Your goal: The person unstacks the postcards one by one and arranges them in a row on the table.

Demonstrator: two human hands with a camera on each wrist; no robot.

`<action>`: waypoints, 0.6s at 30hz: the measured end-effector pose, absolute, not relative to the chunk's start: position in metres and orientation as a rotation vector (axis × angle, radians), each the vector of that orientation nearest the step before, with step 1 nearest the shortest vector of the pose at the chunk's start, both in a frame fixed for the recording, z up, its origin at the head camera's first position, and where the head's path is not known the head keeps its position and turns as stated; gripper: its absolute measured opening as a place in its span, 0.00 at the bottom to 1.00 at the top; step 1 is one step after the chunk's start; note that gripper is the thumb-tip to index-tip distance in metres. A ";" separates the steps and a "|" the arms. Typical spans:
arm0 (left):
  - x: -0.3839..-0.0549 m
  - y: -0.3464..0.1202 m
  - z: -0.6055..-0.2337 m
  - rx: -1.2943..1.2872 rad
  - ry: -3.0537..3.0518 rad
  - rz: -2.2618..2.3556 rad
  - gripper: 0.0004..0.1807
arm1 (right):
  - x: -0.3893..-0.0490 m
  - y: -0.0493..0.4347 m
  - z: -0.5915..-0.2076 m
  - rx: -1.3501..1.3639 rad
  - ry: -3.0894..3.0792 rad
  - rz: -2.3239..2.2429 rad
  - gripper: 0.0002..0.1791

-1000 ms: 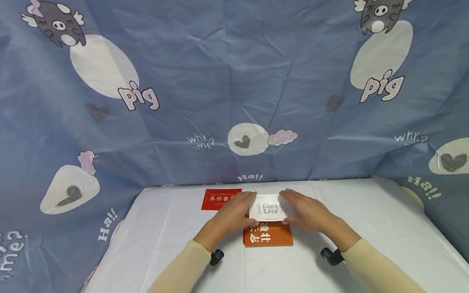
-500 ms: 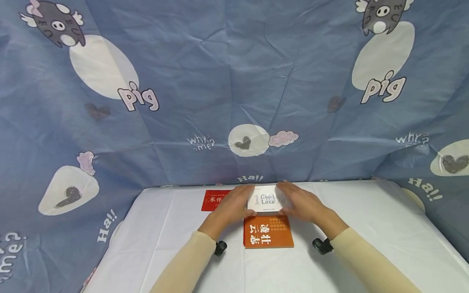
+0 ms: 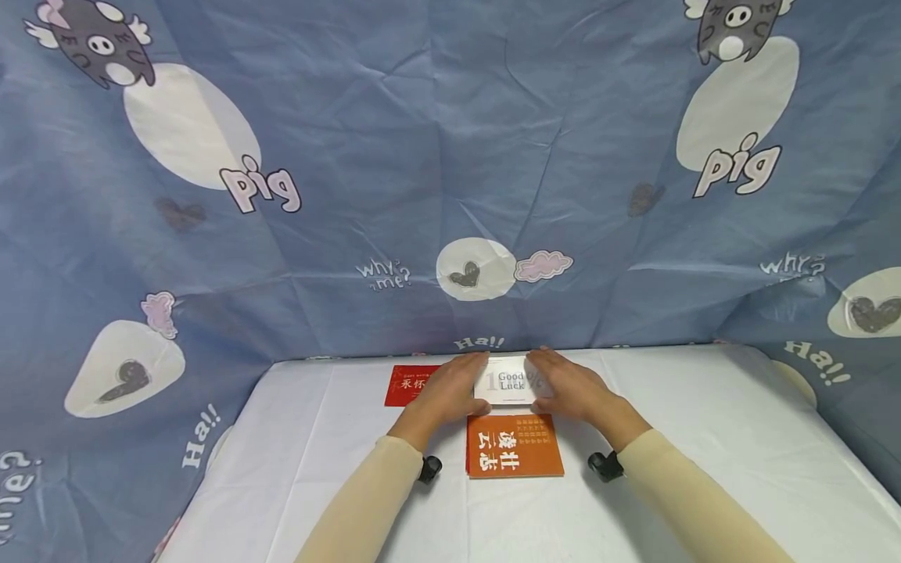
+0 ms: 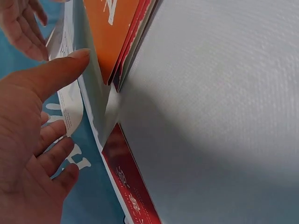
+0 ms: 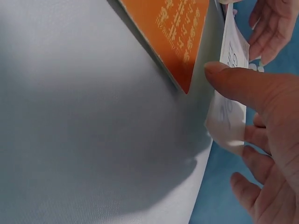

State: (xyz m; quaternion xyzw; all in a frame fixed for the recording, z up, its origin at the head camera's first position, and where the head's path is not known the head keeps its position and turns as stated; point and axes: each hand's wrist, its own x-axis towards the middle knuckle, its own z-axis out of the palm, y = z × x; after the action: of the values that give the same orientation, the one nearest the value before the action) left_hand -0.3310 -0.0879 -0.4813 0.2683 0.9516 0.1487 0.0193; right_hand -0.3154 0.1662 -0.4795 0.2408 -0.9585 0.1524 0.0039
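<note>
Pinching: I see left hand [image 3: 450, 388] and right hand [image 3: 568, 386] grip the white "Good Luck" card [image 3: 510, 383], lower centre.
Orange-topped card stack [image 3: 515, 446]: barer than a second ago, the card now higher in frame; I judge them parted.

The white card [image 3: 508, 381] bears seemingly grey lettering [image 3: 511, 381].
</note>
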 end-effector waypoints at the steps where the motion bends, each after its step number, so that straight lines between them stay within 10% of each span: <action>1: -0.331 -0.088 -0.482 0.826 2.952 0.458 0.54 | -0.316 0.166 -0.480 0.749 -3.013 0.466 0.47; 18: -0.335 -0.086 -0.489 0.786 2.899 0.498 0.51 | -0.325 0.166 -0.484 0.732 -3.083 0.535 0.47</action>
State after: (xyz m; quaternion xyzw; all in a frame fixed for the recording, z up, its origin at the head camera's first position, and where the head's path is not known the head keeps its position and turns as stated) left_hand -0.3350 -0.0860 -0.4892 0.2580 0.9510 0.1633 0.0486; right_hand -0.3249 0.1660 -0.4836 0.2277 -0.9587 0.1665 -0.0362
